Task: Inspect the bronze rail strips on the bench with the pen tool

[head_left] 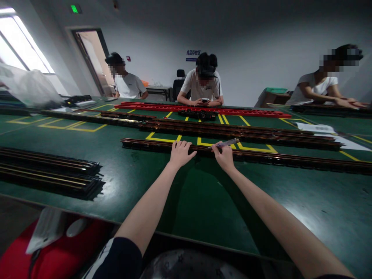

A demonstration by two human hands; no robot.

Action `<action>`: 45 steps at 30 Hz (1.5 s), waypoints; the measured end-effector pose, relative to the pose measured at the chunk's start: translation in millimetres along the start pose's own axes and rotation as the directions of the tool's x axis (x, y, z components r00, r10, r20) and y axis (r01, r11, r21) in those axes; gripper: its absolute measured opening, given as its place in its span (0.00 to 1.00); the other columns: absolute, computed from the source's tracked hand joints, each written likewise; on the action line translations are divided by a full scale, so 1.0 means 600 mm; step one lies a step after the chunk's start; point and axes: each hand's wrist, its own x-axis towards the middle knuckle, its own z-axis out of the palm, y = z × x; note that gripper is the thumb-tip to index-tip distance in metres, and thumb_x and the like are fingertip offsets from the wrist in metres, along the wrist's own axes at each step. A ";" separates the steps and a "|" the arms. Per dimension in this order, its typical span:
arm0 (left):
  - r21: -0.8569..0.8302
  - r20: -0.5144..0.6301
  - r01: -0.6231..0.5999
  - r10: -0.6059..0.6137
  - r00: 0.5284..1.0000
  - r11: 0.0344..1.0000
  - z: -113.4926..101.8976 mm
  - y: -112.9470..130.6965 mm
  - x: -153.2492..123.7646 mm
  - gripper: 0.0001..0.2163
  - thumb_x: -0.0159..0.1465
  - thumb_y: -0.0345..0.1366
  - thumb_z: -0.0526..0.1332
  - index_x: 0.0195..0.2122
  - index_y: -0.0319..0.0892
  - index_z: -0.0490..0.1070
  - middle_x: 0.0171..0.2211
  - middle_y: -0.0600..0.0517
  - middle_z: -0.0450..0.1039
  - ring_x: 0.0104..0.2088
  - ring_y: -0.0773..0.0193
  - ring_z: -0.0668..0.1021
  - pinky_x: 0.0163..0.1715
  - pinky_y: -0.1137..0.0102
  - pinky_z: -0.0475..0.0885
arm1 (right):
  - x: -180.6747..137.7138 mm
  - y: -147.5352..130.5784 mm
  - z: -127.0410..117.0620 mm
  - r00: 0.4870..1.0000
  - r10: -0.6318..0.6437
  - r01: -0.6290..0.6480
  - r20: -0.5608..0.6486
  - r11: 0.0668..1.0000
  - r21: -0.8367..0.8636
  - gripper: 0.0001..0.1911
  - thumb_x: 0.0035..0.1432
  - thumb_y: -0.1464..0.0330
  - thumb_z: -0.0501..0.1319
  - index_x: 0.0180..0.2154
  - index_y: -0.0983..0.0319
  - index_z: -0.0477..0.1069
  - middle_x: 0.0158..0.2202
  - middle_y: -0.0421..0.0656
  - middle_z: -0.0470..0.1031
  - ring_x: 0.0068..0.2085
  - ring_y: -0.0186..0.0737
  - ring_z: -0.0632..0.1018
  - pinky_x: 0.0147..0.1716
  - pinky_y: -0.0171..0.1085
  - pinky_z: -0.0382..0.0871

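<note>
A long black rail with copper-coloured strips (pixel 290 158) lies across the green table in front of me. My left hand (pixel 180 155) rests on the rail, fingers spread over it and thumb held apart. To its right, my right hand (pixel 223 155) is closed around a slim screwdriver (pixel 229 142) with a clear handle. The handle slants up to the right, and the thin shaft points left and down at the rail between my hands. What the tip touches is too small to make out.
Behind the rail lie more bundled rails (pixel 247 132) and a red ladder-like frame (pixel 255 111). Rail stacks (pixel 52 180) sit at the left. White papers (pixel 345 141) are at the right. Three people sit across the table (pixel 130 182). A red stool (pixel 64 248) stands below the near edge.
</note>
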 end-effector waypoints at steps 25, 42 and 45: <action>0.032 -0.066 0.005 -0.002 0.998 0.999 0.007 0.007 -0.002 0.19 0.66 0.45 0.51 0.53 0.41 0.68 0.52 0.43 0.71 0.54 0.49 0.69 0.57 0.51 0.57 | 0.000 -0.005 -0.001 1.000 0.001 -0.001 -0.003 1.000 -0.002 0.20 0.61 0.55 0.52 0.22 0.58 0.65 0.27 0.45 0.73 0.33 0.47 0.74 0.42 0.48 0.63; -0.001 -0.066 -0.028 0.028 0.997 1.000 -0.004 0.010 -0.008 0.18 0.66 0.34 0.47 0.55 0.45 0.68 0.52 0.45 0.71 0.56 0.51 0.69 0.61 0.49 0.54 | 0.000 -0.002 -0.002 0.999 -0.015 0.015 0.039 1.000 -0.003 0.19 0.61 0.55 0.52 0.23 0.58 0.65 0.28 0.45 0.74 0.33 0.47 0.74 0.41 0.49 0.64; 0.012 -0.069 -0.035 0.036 0.997 0.999 -0.001 0.007 -0.008 0.19 0.66 0.33 0.47 0.55 0.44 0.68 0.52 0.45 0.71 0.56 0.51 0.68 0.61 0.50 0.54 | 0.000 -0.001 -0.003 0.999 -0.012 0.013 0.046 1.000 -0.009 0.18 0.61 0.56 0.53 0.23 0.58 0.65 0.28 0.45 0.74 0.34 0.47 0.74 0.41 0.49 0.64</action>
